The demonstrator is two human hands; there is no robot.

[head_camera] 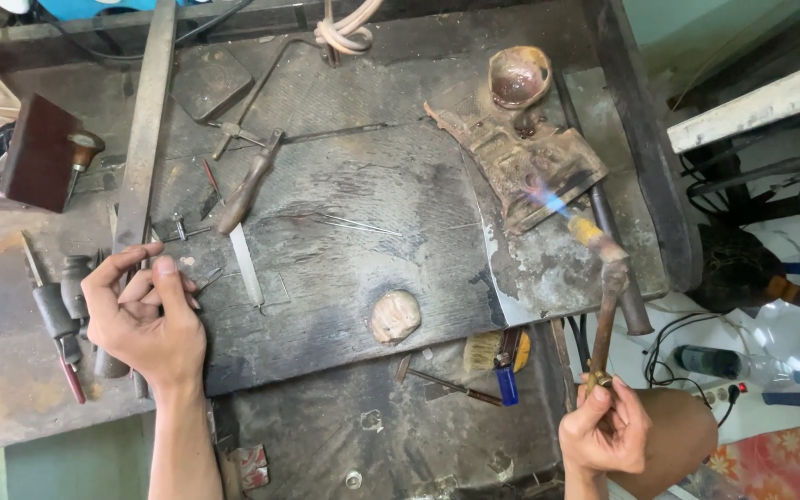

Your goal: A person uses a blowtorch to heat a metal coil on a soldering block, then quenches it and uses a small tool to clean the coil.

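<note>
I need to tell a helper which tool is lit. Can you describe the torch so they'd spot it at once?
Start at the dark scorched bench and go to its right edge, where the right hand grips a brass-coloured torch. It slants up toward a rusty, burnt block. Unlike the tools lying flat, it has a blue flame at its tip.

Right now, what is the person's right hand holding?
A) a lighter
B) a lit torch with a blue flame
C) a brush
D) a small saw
B: the right hand grips the base of a torch, and a blue flame burns at its tip, aimed at the scorched block on the workbench.
</note>
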